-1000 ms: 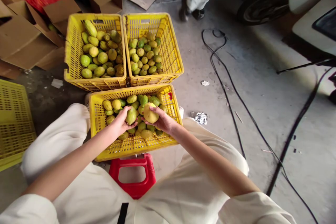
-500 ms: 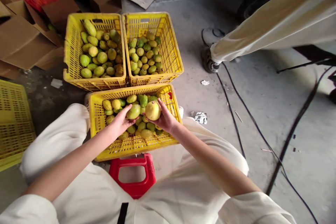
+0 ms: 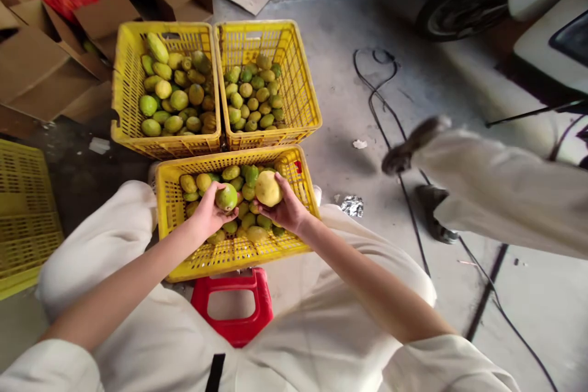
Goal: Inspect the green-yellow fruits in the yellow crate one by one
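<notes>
My left hand (image 3: pixel 212 211) is closed around a small green oval fruit (image 3: pixel 226 197), with one end facing up. My right hand (image 3: pixel 288 205) grips a larger, rounder pale-yellow fruit (image 3: pixel 268 188), thumb along its right side. The exact kind of fruit is not clear. Both hands are above the near yellow plastic crate (image 3: pixel 184 264), a short gap between them. Beneath them lie several more green and yellow fruits (image 3: pixel 256 234) in that crate, partly hidden by my hands.
Beyond it stand a left yellow crate (image 3: pixel 168 142) and a right yellow crate (image 3: pixel 301 89), both holding similar fruit. A red stool (image 3: pixel 264 309) is between my legs. Cardboard boxes (image 3: pixel 41 73) lie left. A person's legs (image 3: pixel 496 190) cross black cables (image 3: pixel 413 220) at right.
My left hand has turned its fruit and shifted slightly left, widening the gap. The yellow fruit in my right hand has rotated slightly. The other person's legs have moved nearer along the right side.
</notes>
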A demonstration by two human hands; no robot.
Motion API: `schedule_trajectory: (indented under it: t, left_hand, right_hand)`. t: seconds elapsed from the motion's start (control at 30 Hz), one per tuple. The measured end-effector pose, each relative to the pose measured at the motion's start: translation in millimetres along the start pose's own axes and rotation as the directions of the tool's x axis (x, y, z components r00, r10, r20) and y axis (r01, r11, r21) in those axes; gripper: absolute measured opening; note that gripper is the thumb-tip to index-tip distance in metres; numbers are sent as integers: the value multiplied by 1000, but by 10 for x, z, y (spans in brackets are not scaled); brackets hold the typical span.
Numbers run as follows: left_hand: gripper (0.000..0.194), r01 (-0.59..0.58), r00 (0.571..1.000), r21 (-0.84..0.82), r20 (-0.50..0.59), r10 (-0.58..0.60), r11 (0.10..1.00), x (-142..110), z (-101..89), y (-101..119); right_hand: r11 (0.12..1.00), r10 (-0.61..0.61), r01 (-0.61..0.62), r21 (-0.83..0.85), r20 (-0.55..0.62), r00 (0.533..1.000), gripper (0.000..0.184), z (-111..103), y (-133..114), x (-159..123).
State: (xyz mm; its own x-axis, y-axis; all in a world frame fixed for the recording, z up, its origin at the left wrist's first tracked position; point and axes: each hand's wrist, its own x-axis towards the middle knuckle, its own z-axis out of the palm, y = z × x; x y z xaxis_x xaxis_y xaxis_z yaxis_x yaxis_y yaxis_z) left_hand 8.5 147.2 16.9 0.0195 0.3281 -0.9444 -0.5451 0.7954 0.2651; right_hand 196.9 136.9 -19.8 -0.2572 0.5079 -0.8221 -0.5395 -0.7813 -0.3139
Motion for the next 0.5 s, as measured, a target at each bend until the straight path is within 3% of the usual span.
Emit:
schedule_trajectory:
  t: [0.23,0.5]
  left_hand:
    - [4,22,999,-49,43,-19,999,-36,22,58]
    - [13,-44,993,14,106,43,999,-20,16,114]
  right_hand:
    - [987,-79,100,-126,160,984,57,-17,-24,4]
    - [998,-62,68,-12,271,960,38,71,-80,-145]
